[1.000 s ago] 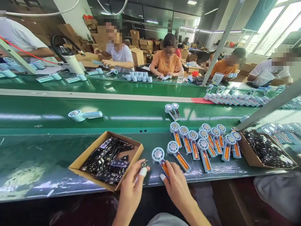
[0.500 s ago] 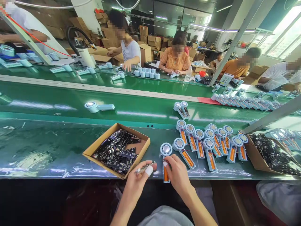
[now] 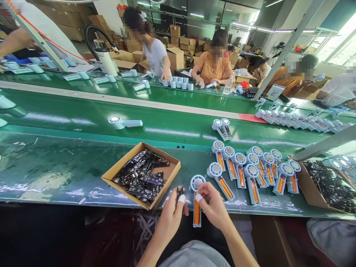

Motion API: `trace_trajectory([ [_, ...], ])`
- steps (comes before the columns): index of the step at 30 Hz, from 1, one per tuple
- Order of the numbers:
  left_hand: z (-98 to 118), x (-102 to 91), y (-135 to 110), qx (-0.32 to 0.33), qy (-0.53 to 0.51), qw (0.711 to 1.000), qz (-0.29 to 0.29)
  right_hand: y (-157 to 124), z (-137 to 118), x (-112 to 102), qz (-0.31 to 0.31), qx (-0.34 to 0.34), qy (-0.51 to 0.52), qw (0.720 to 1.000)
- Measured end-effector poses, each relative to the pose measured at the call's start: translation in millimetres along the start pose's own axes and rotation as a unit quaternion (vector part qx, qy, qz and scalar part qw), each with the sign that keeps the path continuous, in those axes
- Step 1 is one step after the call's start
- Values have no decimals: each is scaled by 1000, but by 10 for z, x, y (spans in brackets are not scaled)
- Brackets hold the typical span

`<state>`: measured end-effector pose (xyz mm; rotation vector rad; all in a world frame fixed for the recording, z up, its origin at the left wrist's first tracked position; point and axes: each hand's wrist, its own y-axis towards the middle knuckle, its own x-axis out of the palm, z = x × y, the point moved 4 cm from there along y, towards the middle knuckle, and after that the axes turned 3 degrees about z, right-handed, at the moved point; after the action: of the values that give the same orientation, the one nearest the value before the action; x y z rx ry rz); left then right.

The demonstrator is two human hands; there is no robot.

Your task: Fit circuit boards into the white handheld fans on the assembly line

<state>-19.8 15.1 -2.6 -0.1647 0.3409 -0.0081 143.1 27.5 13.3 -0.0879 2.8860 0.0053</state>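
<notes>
My left hand [image 3: 172, 211] pinches a small black circuit board [image 3: 179, 191] upright between thumb and fingers, with a white cover on the thumb. Just right of it lies a light-blue handheld fan [image 3: 197, 183], its round head away from me. Its open handle shows an orange inside, and the handle's lower end sticks out over the table's front edge. My right hand [image 3: 213, 204] is closed at the fan's neck, its white-covered thumb over the handle's upper part. What sits between those fingertips is too small to make out.
Left stands a cardboard tray [image 3: 111, 181] of black circuit boards. Several open fans [image 3: 251, 171] with red wires lie to the right, beside another box [image 3: 311, 189] of boards. Beyond runs a green conveyor belt [image 3: 172, 115] carrying fans. Co-workers [image 3: 213, 66] work across it.
My left hand has turned the circuit board from lying flat to upright. The fan between my hands has come slightly towards me. My right hand's fingers have curled more. The view has shifted a little.
</notes>
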Motion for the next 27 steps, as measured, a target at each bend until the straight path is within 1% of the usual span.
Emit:
trace_trajectory([
  [3,1,21,-34,0,-24,1000,19,-21,-44,-23,-19,-17,-50,998],
  [6,-12,56,-39,-17,-51,998,10,-35,-97,-57,-53,-57,-83,994],
  [8,7,72,-29,-15,-69,997,-2,-40,-106,-70,-65,-69,-97,991],
  [10,64,68,-11,4,-71,997,-5,-45,-105,-73,-70,-81,-131,986],
  [12,154,53,14,44,-55,997,-13,-56,-112,-61,-81,-107,-176,975],
  [14,238,45,39,84,-35,995,-41,-73,-124,-43,-96,-136,-215,962],
  [16,277,40,62,100,-19,992,-71,-86,-135,-29,-107,-149,-238,954],
  [17,275,32,72,98,-11,992,-73,-91,-141,-25,-108,-150,-242,952],
  [19,236,11,86,78,-9,996,-52,-94,-156,-15,-102,-151,-239,954],
  [21,155,18,86,32,-39,998,-31,-93,-167,1,-86,-151,-237,956],
  [24,15,93,63,-53,-131,990,-18,-91,-160,39,-63,-159,-248,954],
  [25,-17,118,53,-70,-164,984,-9,-93,-151,53,-54,-167,-250,952],
  [27,-54,148,36,-83,-215,973,18,-103,-126,73,-33,-188,-246,950],
])
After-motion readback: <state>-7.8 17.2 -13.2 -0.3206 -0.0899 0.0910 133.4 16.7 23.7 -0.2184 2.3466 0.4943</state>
